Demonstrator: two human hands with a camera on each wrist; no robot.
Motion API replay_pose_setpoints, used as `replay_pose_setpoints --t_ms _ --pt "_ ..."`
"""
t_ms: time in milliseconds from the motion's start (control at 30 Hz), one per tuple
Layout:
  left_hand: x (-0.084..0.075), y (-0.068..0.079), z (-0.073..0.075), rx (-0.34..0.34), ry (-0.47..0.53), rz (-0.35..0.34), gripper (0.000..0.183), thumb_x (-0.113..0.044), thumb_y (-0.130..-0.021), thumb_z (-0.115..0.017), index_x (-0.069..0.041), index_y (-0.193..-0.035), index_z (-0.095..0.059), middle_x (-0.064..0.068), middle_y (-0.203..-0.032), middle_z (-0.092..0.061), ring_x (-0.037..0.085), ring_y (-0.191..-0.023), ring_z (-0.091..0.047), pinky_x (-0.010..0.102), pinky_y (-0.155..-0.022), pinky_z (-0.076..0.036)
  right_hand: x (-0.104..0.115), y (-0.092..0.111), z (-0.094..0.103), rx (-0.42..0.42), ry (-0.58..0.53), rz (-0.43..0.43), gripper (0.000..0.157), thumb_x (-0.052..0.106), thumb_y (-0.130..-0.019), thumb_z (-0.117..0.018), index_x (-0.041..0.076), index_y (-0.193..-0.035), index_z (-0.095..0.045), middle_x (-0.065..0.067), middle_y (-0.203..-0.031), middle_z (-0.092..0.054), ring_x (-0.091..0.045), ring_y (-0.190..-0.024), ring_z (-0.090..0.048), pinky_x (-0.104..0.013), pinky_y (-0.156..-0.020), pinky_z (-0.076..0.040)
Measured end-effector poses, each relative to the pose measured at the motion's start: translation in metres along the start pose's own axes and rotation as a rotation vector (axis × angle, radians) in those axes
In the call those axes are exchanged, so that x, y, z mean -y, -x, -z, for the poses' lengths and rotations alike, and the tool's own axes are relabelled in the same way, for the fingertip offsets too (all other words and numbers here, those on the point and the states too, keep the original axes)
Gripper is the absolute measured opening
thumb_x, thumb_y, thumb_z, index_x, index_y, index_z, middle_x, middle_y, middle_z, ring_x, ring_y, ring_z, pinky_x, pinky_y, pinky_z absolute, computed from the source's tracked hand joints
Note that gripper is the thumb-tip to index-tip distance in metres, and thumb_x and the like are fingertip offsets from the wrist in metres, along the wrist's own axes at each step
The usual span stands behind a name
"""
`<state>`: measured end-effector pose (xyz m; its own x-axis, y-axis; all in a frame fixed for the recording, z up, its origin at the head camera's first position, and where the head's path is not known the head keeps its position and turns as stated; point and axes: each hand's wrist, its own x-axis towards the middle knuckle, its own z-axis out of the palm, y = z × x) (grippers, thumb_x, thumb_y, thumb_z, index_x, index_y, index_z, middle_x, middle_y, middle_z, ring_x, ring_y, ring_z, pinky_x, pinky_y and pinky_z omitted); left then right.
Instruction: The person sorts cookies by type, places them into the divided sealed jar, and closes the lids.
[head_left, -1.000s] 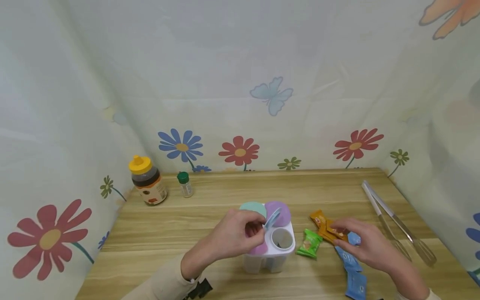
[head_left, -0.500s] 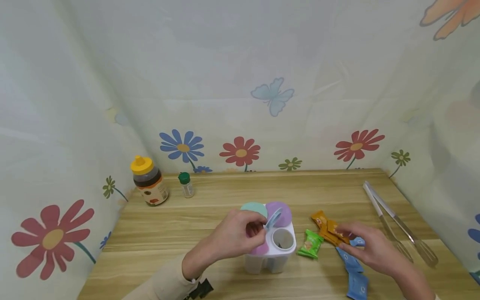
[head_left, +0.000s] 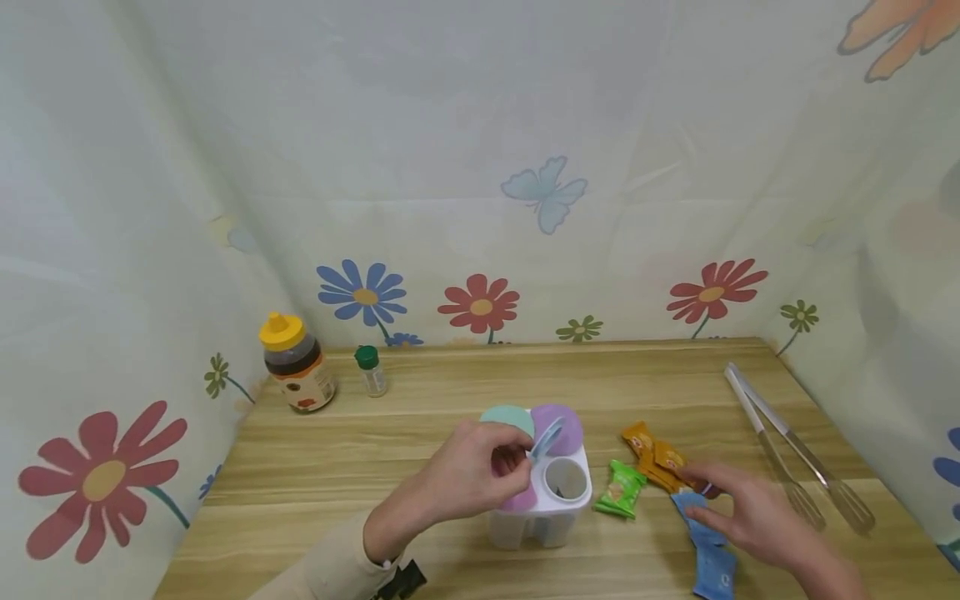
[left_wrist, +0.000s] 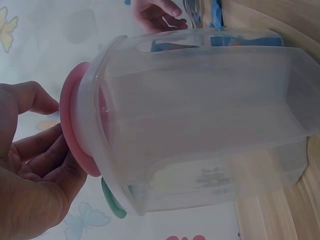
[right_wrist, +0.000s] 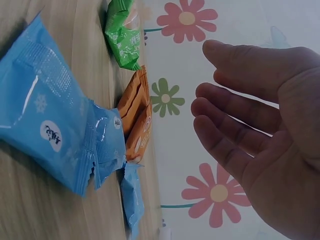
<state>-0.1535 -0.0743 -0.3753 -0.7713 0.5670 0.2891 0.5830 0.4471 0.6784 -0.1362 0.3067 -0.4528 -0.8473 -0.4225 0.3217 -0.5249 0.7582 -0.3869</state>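
Observation:
My left hand (head_left: 471, 467) pinches a pale blue round lid (head_left: 546, 439) on edge above a translucent container (head_left: 527, 527) with a white top. That top has an uncovered round opening (head_left: 566, 478) with teal (head_left: 507, 418), purple (head_left: 557, 428) and pink (head_left: 521, 500) lids around it. My right hand (head_left: 757, 510) hovers over blue packets (head_left: 714, 570) and beside orange packets (head_left: 651, 458). Its fingers are loosely bent and hold nothing in the right wrist view, apart from the blue packet (right_wrist: 47, 115) there. One blue packet is partly hidden behind this hand in the head view.
A green packet (head_left: 621, 489) lies between the container and the orange packets. Metal tongs (head_left: 787, 442) rest at the right. A yellow-capped bottle (head_left: 296, 364) and a green-capped shaker (head_left: 371, 371) stand at the back left of the wooden table (head_left: 450, 375).
My right hand has drawn back slightly from the orange packets toward the blue ones. My left hand keeps the pale blue lid in nearly the same place.

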Motion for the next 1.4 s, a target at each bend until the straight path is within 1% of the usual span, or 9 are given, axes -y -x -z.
replay_pose_setpoints --t_ms 167,333,533,700,900,1000,1133,1200,1400 --pt "0.001 0.000 -0.001 -0.017 -0.005 -0.011 0.012 -0.010 -0.082 -0.068 -0.008 -0.094 -0.071 -0.007 -0.077 -0.063 0.002 -0.066 -0.057 0.018 -0.061 -0.054 -0.001 0.003 -0.001 0.020 -0.025 0.023 0.039 0.016 -0.075 -0.083 0.010 -0.110 -0.068 -0.001 -0.100 -0.070 -0.004 -0.079 -0.062 -0.027 -0.064 -0.054" --pt "0.001 -0.001 -0.001 -0.013 -0.003 -0.005 0.011 -0.010 -0.083 -0.068 -0.009 -0.094 -0.071 -0.007 -0.077 -0.063 0.003 -0.067 -0.057 0.019 -0.062 -0.054 -0.002 0.006 0.001 0.073 -0.017 -0.001 0.039 0.021 -0.076 -0.082 0.010 -0.110 -0.067 0.000 -0.099 -0.070 -0.005 -0.080 -0.062 -0.027 -0.065 -0.054" --pt "0.001 0.001 -0.001 -0.017 0.017 0.007 0.012 -0.010 -0.083 -0.068 -0.008 -0.094 -0.071 -0.007 -0.077 -0.063 0.003 -0.066 -0.057 0.018 -0.062 -0.054 -0.002 0.012 -0.002 0.084 -0.008 -0.017 0.039 0.022 -0.076 -0.083 0.012 -0.110 -0.067 0.002 -0.100 -0.069 -0.004 -0.079 -0.061 -0.026 -0.065 -0.054" --pt "0.001 0.001 -0.002 -0.021 0.018 0.006 0.012 -0.010 -0.083 -0.068 -0.008 -0.094 -0.072 -0.007 -0.077 -0.064 0.002 -0.066 -0.057 0.018 -0.062 -0.053 -0.003 0.016 -0.005 0.120 -0.019 -0.040 0.038 0.024 -0.077 -0.082 0.013 -0.110 -0.067 0.003 -0.100 -0.068 -0.002 -0.080 -0.060 -0.025 -0.065 -0.053" --pt "0.002 0.000 -0.002 -0.028 0.011 -0.011 0.011 -0.010 -0.083 -0.068 -0.008 -0.093 -0.071 -0.006 -0.077 -0.064 0.002 -0.067 -0.057 0.017 -0.062 -0.053 -0.006 0.020 -0.007 0.135 -0.021 -0.005 0.040 0.021 -0.076 -0.082 0.010 -0.111 -0.067 -0.001 -0.102 -0.068 -0.003 -0.081 -0.060 -0.025 -0.065 -0.053" --pt "0.002 0.000 -0.002 -0.023 0.015 -0.006 0.011 -0.010 -0.083 -0.068 -0.008 -0.093 -0.071 -0.006 -0.077 -0.064 0.001 -0.067 -0.057 0.017 -0.062 -0.053 -0.008 0.021 -0.007 0.209 -0.049 -0.013 0.039 0.022 -0.077 -0.081 0.010 -0.111 -0.067 -0.002 -0.103 -0.068 -0.004 -0.083 -0.061 -0.025 -0.066 -0.054" --pt "0.002 0.000 -0.002 -0.018 0.016 0.000 0.011 -0.010 -0.083 -0.068 -0.008 -0.093 -0.072 -0.007 -0.077 -0.063 0.002 -0.066 -0.057 0.017 -0.062 -0.053 -0.011 0.021 -0.004 0.362 -0.080 -0.074 0.037 0.030 -0.079 -0.078 0.012 -0.110 -0.067 0.001 -0.103 -0.067 -0.005 -0.085 -0.060 -0.025 -0.067 -0.053" --pt "0.002 -0.001 -0.003 -0.020 0.013 -0.001 0.012 -0.010 -0.083 -0.068 -0.008 -0.094 -0.071 -0.007 -0.077 -0.063 0.002 -0.067 -0.057 0.017 -0.062 -0.053 -0.012 0.022 -0.003 0.415 -0.076 -0.100 0.038 0.035 -0.080 -0.078 0.014 -0.110 -0.067 0.003 -0.104 -0.066 -0.005 -0.087 -0.060 -0.026 -0.068 -0.052" --pt "0.002 0.000 -0.003 -0.024 0.010 -0.002 0.012 -0.010 -0.083 -0.068 -0.009 -0.094 -0.072 -0.007 -0.077 -0.063 0.002 -0.066 -0.057 0.018 -0.062 -0.053 -0.014 0.023 -0.005 0.476 -0.054 -0.125 0.043 0.043 -0.079 -0.077 0.015 -0.111 -0.068 0.006 -0.107 -0.062 -0.004 -0.089 -0.057 -0.026 -0.071 -0.051"
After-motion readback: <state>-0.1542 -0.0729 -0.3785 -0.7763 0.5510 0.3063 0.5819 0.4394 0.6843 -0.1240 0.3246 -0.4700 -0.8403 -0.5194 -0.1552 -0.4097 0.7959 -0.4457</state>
